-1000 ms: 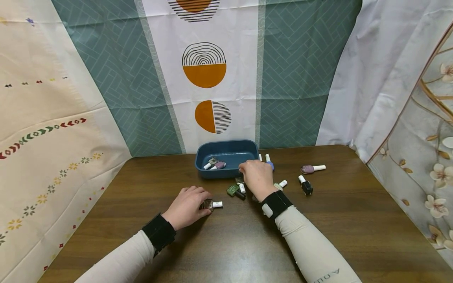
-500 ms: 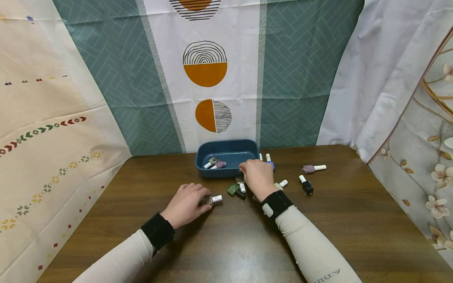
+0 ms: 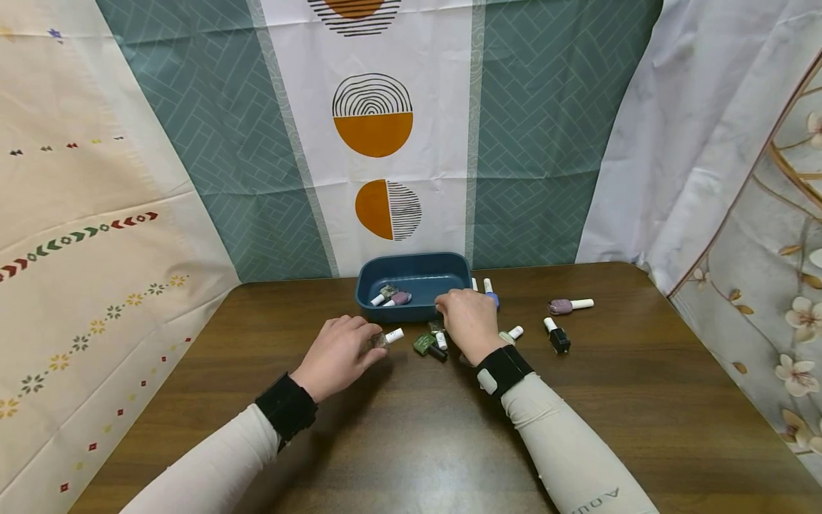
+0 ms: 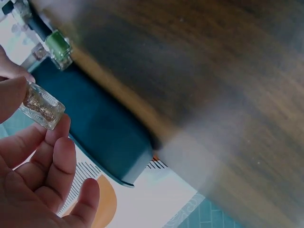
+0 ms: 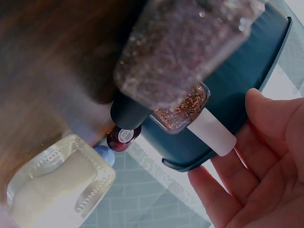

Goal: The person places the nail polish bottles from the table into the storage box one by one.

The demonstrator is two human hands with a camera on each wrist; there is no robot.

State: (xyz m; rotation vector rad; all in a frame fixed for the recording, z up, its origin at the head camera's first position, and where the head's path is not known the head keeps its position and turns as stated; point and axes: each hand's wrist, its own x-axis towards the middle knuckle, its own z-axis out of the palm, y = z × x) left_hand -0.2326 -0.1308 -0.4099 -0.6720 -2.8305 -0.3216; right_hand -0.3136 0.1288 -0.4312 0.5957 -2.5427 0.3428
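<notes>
We observe a person's left hand (image 3: pixel 337 357) pinching a glittery bottle (image 3: pixel 379 342) with a white cap; the bottle is near the front left of a blue bin (image 3: pixel 404 313). In the left wrist view, its glass body lies tilted among thumb and fingers. The right hand (image 3: pixel 472 323) is at the bin's front right corner, fingers bent downward; we cannot tell whether it grips anything. In the right wrist view, its thumb and fingers stand apart, and the white cap of an orange-flecked bottle (image 5: pixel 179 114) overlaps the fingers. Between the hands, a green bottle (image 3: pixel 424 343) lies on the brown table (image 3: pixel 437 435). At far right we find a purple bottle (image 3: pixel 561 307) and, nearer the person, a black bottle (image 3: pixel 560 341), both white-capped. Inside the bin, further small bottles (image 3: pixel 401 298) lie toward the left end.
</notes>
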